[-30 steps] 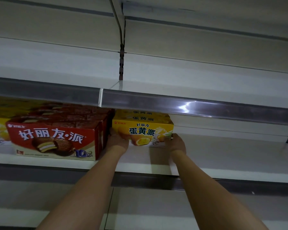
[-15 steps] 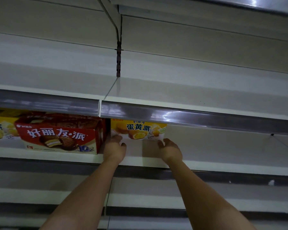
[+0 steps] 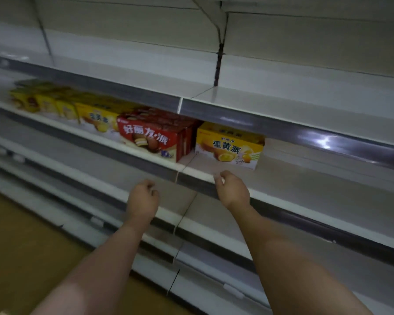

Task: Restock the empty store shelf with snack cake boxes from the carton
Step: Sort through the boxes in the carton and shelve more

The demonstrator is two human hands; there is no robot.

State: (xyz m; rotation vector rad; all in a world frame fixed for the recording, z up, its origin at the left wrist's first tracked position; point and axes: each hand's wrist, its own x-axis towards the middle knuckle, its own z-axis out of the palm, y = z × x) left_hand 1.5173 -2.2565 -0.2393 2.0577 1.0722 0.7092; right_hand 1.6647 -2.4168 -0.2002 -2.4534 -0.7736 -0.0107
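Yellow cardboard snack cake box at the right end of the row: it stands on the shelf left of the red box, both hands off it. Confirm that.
One detail is wrong. In the head view the yellow cardboard snack cake box stands right of the red cardboard snack cake box, not left. It is on the white metal shelf, and the left hand and right hand are off it.

Far-left yellow boxes (image 3: 43, 102) blurred, print unreadable. Upper shelf lip (image 3: 305, 133) hides top of yellow snack cake box (image 3: 229, 145). Both forearms cut by bottom edge.
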